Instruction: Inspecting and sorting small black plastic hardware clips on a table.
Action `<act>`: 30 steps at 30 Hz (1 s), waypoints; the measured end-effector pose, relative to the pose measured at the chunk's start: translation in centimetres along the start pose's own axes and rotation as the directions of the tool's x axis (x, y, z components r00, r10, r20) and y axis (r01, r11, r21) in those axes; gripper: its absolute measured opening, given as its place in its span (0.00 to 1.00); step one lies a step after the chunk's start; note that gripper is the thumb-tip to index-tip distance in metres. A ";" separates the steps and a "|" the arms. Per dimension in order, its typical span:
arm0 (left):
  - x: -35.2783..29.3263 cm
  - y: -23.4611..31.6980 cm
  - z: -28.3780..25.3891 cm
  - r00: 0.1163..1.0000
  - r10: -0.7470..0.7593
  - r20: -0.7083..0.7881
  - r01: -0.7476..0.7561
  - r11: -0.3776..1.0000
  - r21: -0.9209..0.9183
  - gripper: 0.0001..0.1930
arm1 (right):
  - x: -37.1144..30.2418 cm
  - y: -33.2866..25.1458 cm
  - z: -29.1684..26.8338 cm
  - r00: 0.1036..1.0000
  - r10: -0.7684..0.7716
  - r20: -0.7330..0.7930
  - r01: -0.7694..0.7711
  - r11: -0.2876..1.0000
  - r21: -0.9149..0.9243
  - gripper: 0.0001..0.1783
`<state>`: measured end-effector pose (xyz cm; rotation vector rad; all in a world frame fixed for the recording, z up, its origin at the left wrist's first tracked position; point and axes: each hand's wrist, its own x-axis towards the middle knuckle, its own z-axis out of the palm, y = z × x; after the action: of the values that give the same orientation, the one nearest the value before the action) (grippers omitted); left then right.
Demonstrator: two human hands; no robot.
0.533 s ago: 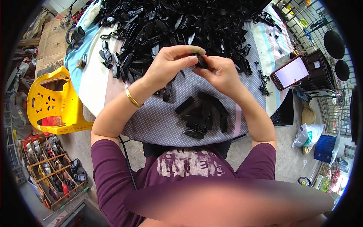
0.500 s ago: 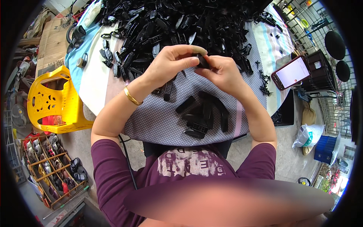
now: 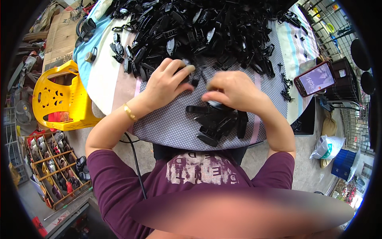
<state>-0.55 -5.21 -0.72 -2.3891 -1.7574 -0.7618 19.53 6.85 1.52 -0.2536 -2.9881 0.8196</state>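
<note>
A large heap of glossy black plastic parts [image 3: 195,32] covers the far half of the cloth-covered table [image 3: 159,125]. At its near edge is my left hand [image 3: 169,81], a gold bangle at its wrist, with fingers spread and thumb apart. A small dark piece [image 3: 195,82] lies by its fingertips; contact is unclear. My right hand [image 3: 234,91] is over a smaller pile of black parts [image 3: 217,123] close to my body. Its fingers are curled and smeared by motion, and a shiny-edged piece shows beneath them.
A lit phone [image 3: 315,79] stands at the table's right edge, beyond a cluster of tiny black pieces [image 3: 286,89]. Left of the table are a yellow plastic chair [image 3: 59,95] and a wooden rack of shoes [image 3: 55,171]. A small round-lidded container [image 3: 91,55] sits on the table's left side.
My hands were together holding a small black part; now they are apart. The right hand has come nearer to me, over the small pile, and the left is lower. The phone screen's picture differs.
</note>
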 end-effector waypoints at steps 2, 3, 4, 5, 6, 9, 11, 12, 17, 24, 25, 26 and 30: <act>1.0 -0.2 0.8 0.991 0.081 -0.108 -0.084 0.996 -0.024 0.25 | 0.8 -0.3 1.3 0.933 0.011 -0.360 -0.022 0.999 -0.027 0.22; 1.4 -0.2 0.9 0.990 0.085 -0.110 -0.088 0.996 -0.026 0.25 | 1.1 -0.1 1.8 0.933 0.014 -0.360 -0.026 0.999 -0.029 0.22; 1.7 -0.2 1.0 0.992 0.090 -0.087 -0.092 0.995 -0.026 0.24 | 1.3 0.1 2.3 0.918 0.016 -0.395 -0.048 0.996 -0.072 0.23; 2.0 -0.2 1.1 0.994 0.094 -0.064 -0.096 0.995 -0.025 0.23 | 1.5 0.3 2.5 0.903 0.014 -0.429 -0.069 0.991 -0.113 0.24; 2.3 0.0 0.9 0.993 0.096 -0.067 -0.098 0.995 -0.026 0.23 | 1.5 0.2 2.3 0.911 0.055 -0.409 -0.120 0.984 -0.135 0.24; 3.5 0.7 -0.9 0.996 -0.029 0.083 0.033 0.999 -0.038 0.20 | 1.5 0.4 2.1 0.924 0.051 -0.378 -0.124 0.978 -0.170 0.22; 4.1 0.6 -2.0 0.976 -0.088 0.198 0.118 0.982 -0.147 0.18 | 1.4 0.4 2.1 0.927 0.058 -0.371 -0.140 0.970 -0.198 0.20; 4.8 0.7 -2.1 0.974 -0.125 0.189 0.147 0.983 -0.108 0.17 | 1.4 0.3 2.1 0.929 0.067 -0.364 -0.157 0.962 -0.223 0.18; 6.3 1.5 1.3 0.992 -0.091 0.090 0.073 0.980 0.185 0.17 | 0.1 0.4 1.2 0.928 0.115 -0.356 -0.202 0.955 -0.217 0.12; 5.8 1.1 2.2 0.989 0.020 -0.147 -0.005 0.994 0.107 0.16 | -0.3 0.6 -2.2 0.846 0.152 -0.512 -0.125 0.988 0.086 0.11; 5.8 1.0 2.0 0.989 0.020 -0.147 -0.004 0.994 0.110 0.16 | -0.2 0.5 -2.3 0.774 0.200 -0.601 -0.079 0.972 0.222 0.13; 5.9 1.0 1.7 0.980 0.009 -0.199 -0.012 1.000 -0.015 0.16 | -0.3 0.3 -2.5 0.752 0.243 -0.613 -0.059 0.951 0.305 0.17; 6.3 2.2 0.3 0.968 -0.181 -0.171 0.096 0.904 -0.416 0.13 | 0.0 0.9 -1.9 0.678 -0.102 -0.727 0.164 0.986 0.014 0.18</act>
<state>2.92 -0.37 2.27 -2.3137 -1.8449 -1.4699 19.76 8.58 2.73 -0.2713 -2.1814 0.6159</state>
